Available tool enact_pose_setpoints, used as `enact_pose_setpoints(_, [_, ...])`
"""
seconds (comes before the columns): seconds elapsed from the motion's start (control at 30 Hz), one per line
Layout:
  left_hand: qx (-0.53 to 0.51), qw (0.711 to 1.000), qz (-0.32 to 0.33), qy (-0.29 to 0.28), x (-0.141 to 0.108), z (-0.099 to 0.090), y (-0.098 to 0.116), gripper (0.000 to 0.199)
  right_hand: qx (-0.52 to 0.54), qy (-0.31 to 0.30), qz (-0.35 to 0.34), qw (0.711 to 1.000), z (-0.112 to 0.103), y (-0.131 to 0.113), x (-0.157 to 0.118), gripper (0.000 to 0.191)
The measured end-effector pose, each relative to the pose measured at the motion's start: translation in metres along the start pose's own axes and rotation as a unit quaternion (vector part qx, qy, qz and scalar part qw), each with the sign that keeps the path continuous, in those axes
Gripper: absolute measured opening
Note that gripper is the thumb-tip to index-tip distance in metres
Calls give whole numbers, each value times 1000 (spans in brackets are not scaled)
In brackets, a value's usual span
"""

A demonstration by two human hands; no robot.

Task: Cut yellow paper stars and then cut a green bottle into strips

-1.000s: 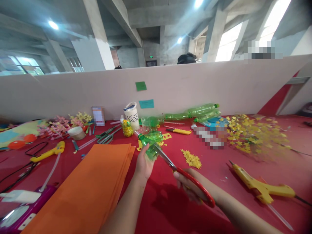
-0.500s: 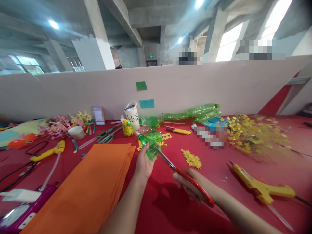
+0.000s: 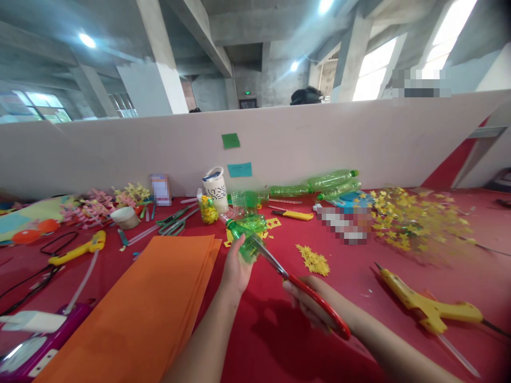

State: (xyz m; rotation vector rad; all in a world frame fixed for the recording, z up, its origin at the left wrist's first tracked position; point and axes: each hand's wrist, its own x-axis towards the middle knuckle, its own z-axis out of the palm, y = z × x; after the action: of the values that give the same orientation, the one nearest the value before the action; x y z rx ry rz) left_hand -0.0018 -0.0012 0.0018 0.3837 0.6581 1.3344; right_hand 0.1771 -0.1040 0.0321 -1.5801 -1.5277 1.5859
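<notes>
My left hand point(image 3: 238, 266) is closed around a cut green plastic bottle top point(image 3: 248, 246), its capped neck tilted toward the upper left. Red-handled scissors point(image 3: 305, 290) are gripped in my right hand point(image 3: 313, 303). Their blades reach up and left to the edge of the bottle piece; whether plastic lies between the blades cannot be made out. Just behind the held piece lie more green plastic pieces point(image 3: 254, 223) and yellow paper scraps with star cut-outs point(image 3: 273, 223). A small heap of yellow stars point(image 3: 314, 260) lies right of the scissor blades.
Orange paper sheets point(image 3: 151, 298) lie at left, beside a yellow glue gun point(image 3: 80, 250) and a purple power strip point(image 3: 43, 346). Another yellow glue gun point(image 3: 429, 303) rests at right. Toward the back are a yellow cutter point(image 3: 297, 215), a white cup point(image 3: 215, 190) and green bottles point(image 3: 331, 181).
Both hands, the bottle piece and the scissors hold almost the same position. Only a very slight shift of the whole view shows.
</notes>
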Motion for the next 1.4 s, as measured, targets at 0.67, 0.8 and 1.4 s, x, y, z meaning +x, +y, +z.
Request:
enact_pose_setpoints(0.67, [-2, 1000, 28, 1, -1, 0, 5, 24, -12, 14, 5, 1000, 6, 10, 9, 52])
enact_pose_setpoints(0.8, [9, 1000, 16, -17, -2, 3, -3, 23, -1, 20, -2, 1000, 7, 8, 6, 56])
enact_pose_setpoints(1.4, [43, 998, 33, -38, -4, 3, -7, 29, 22, 42, 10, 999, 11, 7, 9, 54])
